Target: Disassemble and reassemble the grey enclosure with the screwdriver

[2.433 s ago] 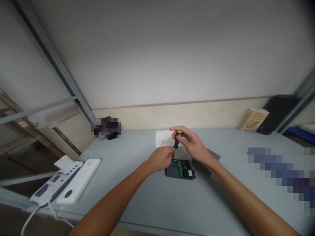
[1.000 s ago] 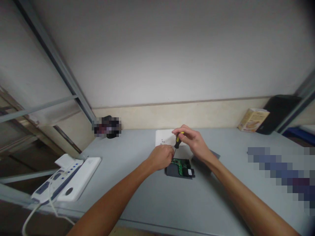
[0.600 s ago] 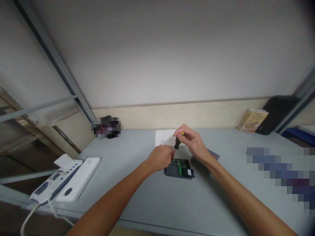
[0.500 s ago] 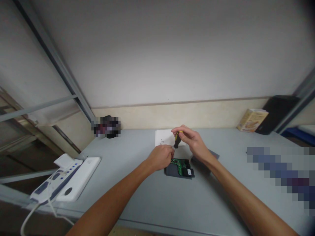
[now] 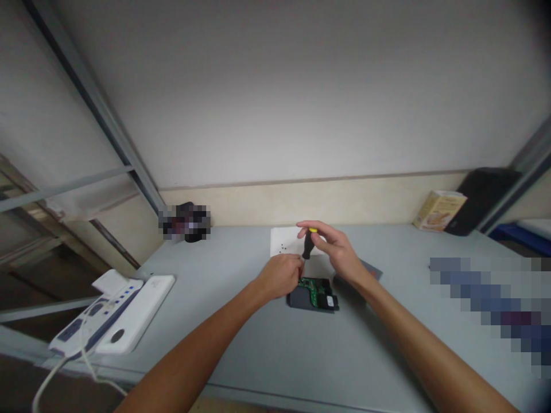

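My right hand holds a screwdriver with a black handle and yellow cap. The thumb lies against the handle and the fingers curve over its top. The tool stands nearly upright, slightly tilted, its tip at the far left part of a green circuit board. My left hand is closed, its fingertips at the thin shaft just above the board; they partly hide the tip. The board sits in a flat dark casing on the table. Behind my left hand, several tiny dark screws lie on white paper.
A flat grey piece lies partly under my right wrist. On the left are a white power strip with cables and a white slab-like device. A yellow box and a black object stand at the back right of the grey table.
My right fingers have straightened and shifted a little left over the screwdriver's cap. The handle has turned, showing more black. My left hand stays by the shaft.
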{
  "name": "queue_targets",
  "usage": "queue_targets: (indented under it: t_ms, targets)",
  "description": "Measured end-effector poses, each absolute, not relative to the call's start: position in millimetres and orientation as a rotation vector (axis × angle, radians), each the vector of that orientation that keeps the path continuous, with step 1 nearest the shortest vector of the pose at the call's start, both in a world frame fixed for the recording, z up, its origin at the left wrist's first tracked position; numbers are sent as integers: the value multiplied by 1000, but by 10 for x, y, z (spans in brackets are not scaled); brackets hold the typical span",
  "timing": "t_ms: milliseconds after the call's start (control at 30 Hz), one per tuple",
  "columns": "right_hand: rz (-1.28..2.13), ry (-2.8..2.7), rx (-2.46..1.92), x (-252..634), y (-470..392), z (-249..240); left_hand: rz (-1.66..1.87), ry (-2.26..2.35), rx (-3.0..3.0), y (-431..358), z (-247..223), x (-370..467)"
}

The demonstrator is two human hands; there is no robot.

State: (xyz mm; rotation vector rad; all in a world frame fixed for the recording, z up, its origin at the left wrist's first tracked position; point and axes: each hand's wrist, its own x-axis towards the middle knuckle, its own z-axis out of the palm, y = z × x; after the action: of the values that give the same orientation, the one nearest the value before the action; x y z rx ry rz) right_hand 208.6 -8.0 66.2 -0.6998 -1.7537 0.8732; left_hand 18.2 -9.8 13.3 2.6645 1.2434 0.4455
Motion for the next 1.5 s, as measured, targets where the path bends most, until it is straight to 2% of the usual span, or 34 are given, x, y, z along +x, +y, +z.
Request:
queue_targets:
  t_ms: [233, 467, 667, 867, 1067, 1267, 1500]
  targets:
    - [703, -1765, -691, 2066, -82, 667, 442, 1241, 2669, -103, 145, 182]
    - [914, -1784, -707, 2152, -68, 684, 406, 1252, 2672, -94, 152, 178]
    - [756, -1789, -705, 2172, -75, 733, 409, 1241, 2688, -82, 134, 170]
    - [968, -1734, -723, 2207, -49, 736, 406, 1251, 2706, -83, 124, 175]
    - [849, -1738, -702, 2180, -72, 758, 415, 1234, 2705, -85, 132, 184]
    - [1031, -1709, -702, 2183, -51, 733, 409, 1239, 2702, -84, 139, 182]
    - [906, -1733, -704, 2133, -89, 747, 400, 1247, 2691, -88, 140, 177]
